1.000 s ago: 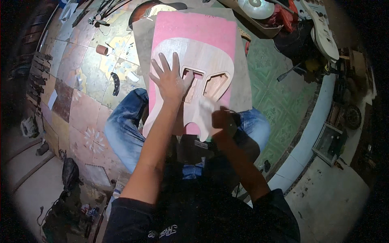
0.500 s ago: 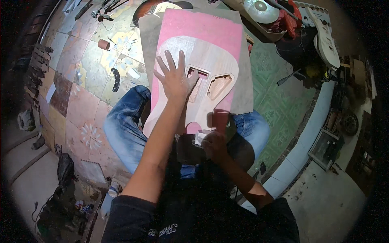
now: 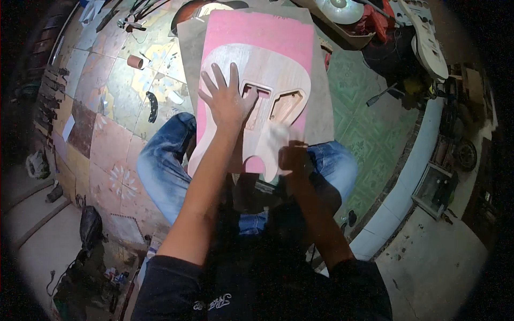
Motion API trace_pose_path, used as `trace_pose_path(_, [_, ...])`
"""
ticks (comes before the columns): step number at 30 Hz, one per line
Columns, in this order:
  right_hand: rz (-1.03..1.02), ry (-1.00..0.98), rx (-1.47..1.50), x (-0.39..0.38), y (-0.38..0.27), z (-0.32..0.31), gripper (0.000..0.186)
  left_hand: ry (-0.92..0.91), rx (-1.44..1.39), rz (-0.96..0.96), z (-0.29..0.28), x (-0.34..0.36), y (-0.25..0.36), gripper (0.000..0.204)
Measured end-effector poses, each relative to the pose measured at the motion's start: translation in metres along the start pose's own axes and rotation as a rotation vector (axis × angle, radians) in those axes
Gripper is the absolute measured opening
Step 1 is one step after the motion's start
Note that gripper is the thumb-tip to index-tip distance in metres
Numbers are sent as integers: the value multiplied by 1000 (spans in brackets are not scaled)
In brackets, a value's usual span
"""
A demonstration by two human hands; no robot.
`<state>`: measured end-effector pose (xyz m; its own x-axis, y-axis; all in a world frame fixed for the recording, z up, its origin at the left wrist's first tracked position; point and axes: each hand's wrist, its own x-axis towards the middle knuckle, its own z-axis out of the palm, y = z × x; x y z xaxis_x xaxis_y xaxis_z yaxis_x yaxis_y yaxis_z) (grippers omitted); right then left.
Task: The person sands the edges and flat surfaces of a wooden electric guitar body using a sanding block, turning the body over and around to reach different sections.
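An unfinished pale wooden electric guitar body (image 3: 286, 69) lies flat on a pink sheet (image 3: 257, 29), its horns toward me. My left hand (image 3: 226, 104) presses on its left side, palm down, fingers spread, the thumb reaching over the routed middle cavity. My right hand (image 3: 294, 157), blurred by motion and partly in shadow, is closed around a small whitish piece of sandpaper (image 3: 277, 137) at the right horn, below the angular cavity. Blur hides its exact shape.
A grey board (image 3: 323, 112) lies beneath the pink sheet, between my knees. At the far edge rests a sunburst guitar body (image 3: 187, 16). Another pale guitar body (image 3: 428, 51) leans by a dark bucket (image 3: 390, 51) on the right. A black curved piece (image 3: 152, 107) lies on the tiles at left.
My right hand has moved up from the horn's near end with the sandpaper, away from me along the right horn. My left hand remains spread on the guitar body. The view has shifted slightly.
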<state>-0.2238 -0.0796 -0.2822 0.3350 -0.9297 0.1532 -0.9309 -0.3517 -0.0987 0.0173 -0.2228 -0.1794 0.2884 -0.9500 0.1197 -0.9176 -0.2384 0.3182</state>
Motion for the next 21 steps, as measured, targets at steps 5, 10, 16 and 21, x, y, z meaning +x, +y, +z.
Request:
trace_pose_path(5, [-48, -511, -349, 29, -75, -71, 17, -20, 84, -35, 0, -11, -32, 87])
trace_pose_path(10, [100, -111, 342, 18, -20, -42, 33, -17, 70, -11, 1, -6, -18, 87])
trace_pose_path(16, [71, -81, -20, 27, -15, -29, 42, -26, 62, -22, -2, -8, -20, 89])
trace_pose_path(21, [158, -22, 300, 45, 3, -34, 40, -13, 81, -13, -1, -6, -20, 89])
